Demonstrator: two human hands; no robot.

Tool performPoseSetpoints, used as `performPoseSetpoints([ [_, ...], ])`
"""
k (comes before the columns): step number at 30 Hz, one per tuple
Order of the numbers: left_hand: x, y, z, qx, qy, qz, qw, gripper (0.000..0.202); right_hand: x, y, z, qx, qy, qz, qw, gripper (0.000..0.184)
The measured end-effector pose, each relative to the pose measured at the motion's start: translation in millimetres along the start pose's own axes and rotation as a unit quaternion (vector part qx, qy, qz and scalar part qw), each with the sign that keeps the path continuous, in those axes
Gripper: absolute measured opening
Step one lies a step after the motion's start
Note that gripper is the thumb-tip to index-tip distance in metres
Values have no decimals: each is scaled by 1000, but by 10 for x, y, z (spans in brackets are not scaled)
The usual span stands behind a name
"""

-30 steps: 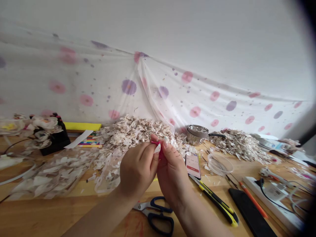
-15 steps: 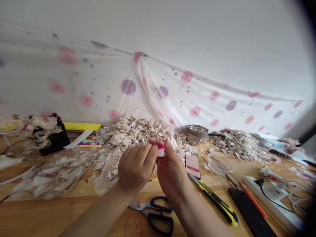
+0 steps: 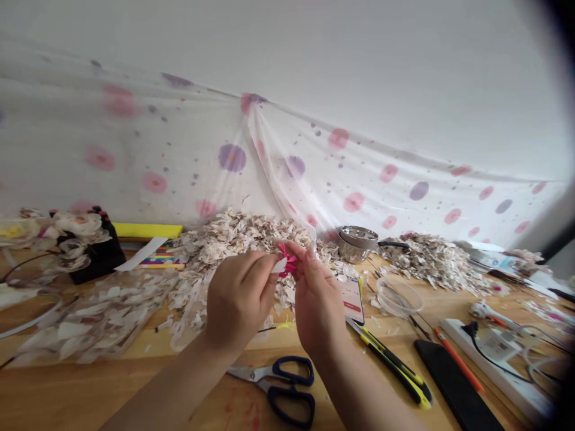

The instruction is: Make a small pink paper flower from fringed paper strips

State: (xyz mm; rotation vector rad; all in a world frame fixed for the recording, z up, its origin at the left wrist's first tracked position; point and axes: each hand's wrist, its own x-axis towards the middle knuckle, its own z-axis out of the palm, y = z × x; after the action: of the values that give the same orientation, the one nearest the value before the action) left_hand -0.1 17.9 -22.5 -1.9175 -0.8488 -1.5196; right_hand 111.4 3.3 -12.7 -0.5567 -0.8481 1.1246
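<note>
My left hand point(image 3: 238, 299) and my right hand point(image 3: 317, 302) are raised together above the wooden table point(image 3: 90, 389), their fingertips pinched on a small pink frilled piece point(image 3: 286, 263) with a white petal at its left side. Both hands are closed on it. Behind them lies a big heap of pale petals point(image 3: 242, 236). Blue-handled scissors point(image 3: 281, 386) rest on the table just below my wrists.
A phone point(image 3: 351, 297), a yellow-black utility knife point(image 3: 390, 365), a dark flat case point(image 3: 453, 386), a clear round lid point(image 3: 398, 296), a steel pot point(image 3: 358, 242), a second petal heap point(image 3: 431, 260), a power strip point(image 3: 498, 359) with cables, and bagged petals point(image 3: 90, 317) surround the hands.
Both hands have drifted slightly left and down. The pink piece has been turned between the fingertips, so its frilled pink ends now stick out.
</note>
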Motion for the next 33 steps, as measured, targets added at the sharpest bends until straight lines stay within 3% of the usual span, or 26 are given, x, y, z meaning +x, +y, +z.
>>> performPoseSetpoints([
  [2,51,-82,-57,-22,4,27,999,12,48,-32,-33,-29,10,-41,999,18],
  [4,101,-154,-113,-47,-4,41,998,15,78,-88,-64,-57,-8,-21,998,26],
  [6,139,-203,-159,-63,-6,56,996,17,81,-158,-83,-57,-65,86,993,39],
  [9,173,-230,-196,-72,-9,92,993,18,52,-255,-86,-4,-192,277,941,52],
  [13,182,-217,-203,-73,-11,129,989,17,35,-308,-71,71,-265,401,874,62],
  [19,169,-215,-208,-67,7,119,991,15,49,-301,-82,121,-280,437,846,65],
  [33,141,-245,-223,-47,16,144,988,14,5,-333,-114,151,-309,455,821,53],
])
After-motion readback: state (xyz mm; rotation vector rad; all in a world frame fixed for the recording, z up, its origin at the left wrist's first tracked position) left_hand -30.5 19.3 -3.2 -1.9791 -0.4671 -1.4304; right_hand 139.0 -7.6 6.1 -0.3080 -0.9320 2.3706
